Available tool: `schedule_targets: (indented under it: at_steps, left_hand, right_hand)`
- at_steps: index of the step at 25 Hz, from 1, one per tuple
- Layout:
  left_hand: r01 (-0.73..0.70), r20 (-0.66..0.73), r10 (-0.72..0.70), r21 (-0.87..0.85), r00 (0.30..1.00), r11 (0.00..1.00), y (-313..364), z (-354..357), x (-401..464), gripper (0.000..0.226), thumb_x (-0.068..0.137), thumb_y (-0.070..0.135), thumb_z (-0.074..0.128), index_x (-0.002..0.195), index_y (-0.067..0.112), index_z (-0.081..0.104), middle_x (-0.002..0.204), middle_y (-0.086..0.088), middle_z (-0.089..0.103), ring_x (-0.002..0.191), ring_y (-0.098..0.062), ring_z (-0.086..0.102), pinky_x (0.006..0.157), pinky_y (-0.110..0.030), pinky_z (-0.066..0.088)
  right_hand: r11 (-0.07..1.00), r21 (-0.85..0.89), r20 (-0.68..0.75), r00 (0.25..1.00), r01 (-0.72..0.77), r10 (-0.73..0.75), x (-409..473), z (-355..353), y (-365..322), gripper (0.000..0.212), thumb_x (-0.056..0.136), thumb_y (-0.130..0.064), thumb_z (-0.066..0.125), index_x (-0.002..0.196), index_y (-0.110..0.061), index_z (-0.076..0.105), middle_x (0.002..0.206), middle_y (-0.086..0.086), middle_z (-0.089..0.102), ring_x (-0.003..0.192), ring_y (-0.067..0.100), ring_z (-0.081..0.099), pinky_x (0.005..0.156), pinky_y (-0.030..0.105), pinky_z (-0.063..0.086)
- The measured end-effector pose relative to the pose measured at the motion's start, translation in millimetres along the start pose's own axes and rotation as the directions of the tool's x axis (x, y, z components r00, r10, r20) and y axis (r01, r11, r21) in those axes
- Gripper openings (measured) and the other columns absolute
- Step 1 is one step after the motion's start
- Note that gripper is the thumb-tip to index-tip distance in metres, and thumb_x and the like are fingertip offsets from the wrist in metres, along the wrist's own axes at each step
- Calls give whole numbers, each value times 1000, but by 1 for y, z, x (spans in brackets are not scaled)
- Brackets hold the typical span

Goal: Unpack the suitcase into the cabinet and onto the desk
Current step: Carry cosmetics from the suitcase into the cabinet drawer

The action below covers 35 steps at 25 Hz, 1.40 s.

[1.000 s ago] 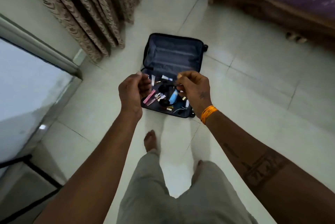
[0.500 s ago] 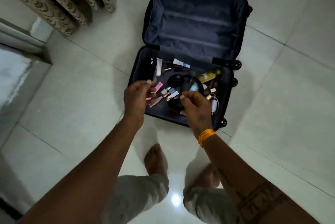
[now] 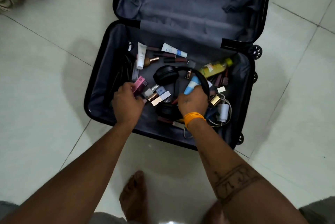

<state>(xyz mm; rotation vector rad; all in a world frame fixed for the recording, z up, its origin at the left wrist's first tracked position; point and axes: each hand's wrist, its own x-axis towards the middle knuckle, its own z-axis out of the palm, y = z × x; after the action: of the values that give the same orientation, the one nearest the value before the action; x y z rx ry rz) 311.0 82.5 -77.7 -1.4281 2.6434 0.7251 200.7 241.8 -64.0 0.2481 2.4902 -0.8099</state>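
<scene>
Inside the open black hard-shell suitcase (image 3: 97,87), the left hand (image 3: 126,105) pinches a pink rectangular box (image 3: 139,84); the right hand (image 3: 193,100) grips a light-blue plastic tube (image 3: 191,85).

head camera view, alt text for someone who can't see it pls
Seen from above, a person's two hands reach into an open suitcase on a tiled floor: the left hand grips a pink box, the right hand a blue tube beside black headphones. Cosmetics and a white charger lie scattered around them.

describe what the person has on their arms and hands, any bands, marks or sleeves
Both forearms are bare, no sleeves. The right hand has an orange thread band at the wrist, a small dark mark on its back and a dark band tattoo across the forearm. The left hand wears nothing.
</scene>
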Motion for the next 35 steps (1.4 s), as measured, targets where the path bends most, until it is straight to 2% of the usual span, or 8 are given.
schedule_targets:
  at_steps: [5, 10, 16, 19, 21, 23, 30, 35]
  left_hand:
    - [40, -20, -42, -65, 999, 997, 2, -3, 9, 25, 83, 19, 68, 108, 23, 69, 99, -8, 76, 94, -35, 71, 78, -42, 56]
    - [102, -37, -128, -408, 991, 907, 33, -13, 16, 21, 82, 15, 76, 101, 21, 72, 79, 18, 66, 69, 2, 62, 64, -5, 43]
    - [42, -19, -66, -596, 998, 802, 53, 5, 11, 28, 80, 10, 81, 104, 22, 72, 90, 8, 75, 83, -10, 72, 84, -31, 60]
    - [109, 38, -119, -731, 992, 674, 66, 4, 7, 30, 82, 5, 80, 107, 21, 71, 93, 2, 77, 85, -14, 75, 84, -37, 62]
    - [221, 158, -162, -815, 974, 535, 79, -8, 1, 30, 86, 0, 77, 110, 16, 71, 97, -3, 79, 88, -18, 77, 81, -40, 62]
    - [291, 238, -169, -833, 956, 470, 97, -28, -12, 27, 88, -1, 75, 109, 16, 71, 101, -7, 80, 93, -25, 77, 82, -43, 62]
    - [370, 374, -73, -835, 924, 407, 186, -170, -81, 30, 91, 1, 72, 120, 10, 70, 100, -8, 79, 87, -24, 75, 72, -36, 60]
    - [380, 396, -59, -814, 916, 439, 269, -339, -174, 27, 96, 1, 64, 115, 17, 72, 100, -3, 79, 84, -15, 73, 77, -34, 57]
  right_hand:
    - [996, -77, -60, 997, 40, -45, 8, 18, -3, 48, 95, -27, 68, 132, -7, 44, 127, 24, 58, 112, 46, 63, 85, 46, 53]
    - [999, -46, -72, 997, 6, -9, 26, 20, 0, 58, 81, -34, 85, 120, -7, 50, 116, 19, 69, 104, 42, 69, 76, 45, 54]
    - [998, 48, 45, 999, 27, -29, 37, 6, 11, 37, 76, -40, 87, 89, -7, 75, 87, 13, 74, 80, 32, 70, 62, 30, 46]
    - [937, 349, 57, 998, -9, -12, 39, -25, 6, 25, 75, -29, 91, 85, -12, 75, 81, 4, 75, 78, 25, 72, 65, 32, 52]
    - [790, 607, 129, 992, -85, 7, 34, -52, -1, 20, 77, -19, 91, 87, -12, 75, 84, 3, 77, 78, 22, 74, 70, 35, 61]
    - [753, 648, 172, 985, -113, -1, 22, -84, -7, 18, 80, -17, 88, 92, -12, 76, 89, 5, 79, 78, 22, 74, 72, 39, 62]
    - [726, 680, 173, 985, -107, -17, -78, -231, -73, 3, 87, -15, 75, 90, -13, 76, 79, 2, 71, 72, 20, 65, 62, 28, 53]
    - [673, 733, 178, 983, -103, -43, -205, -374, -139, 16, 84, -26, 71, 93, -13, 73, 83, 3, 68, 74, 18, 62, 66, 31, 52]
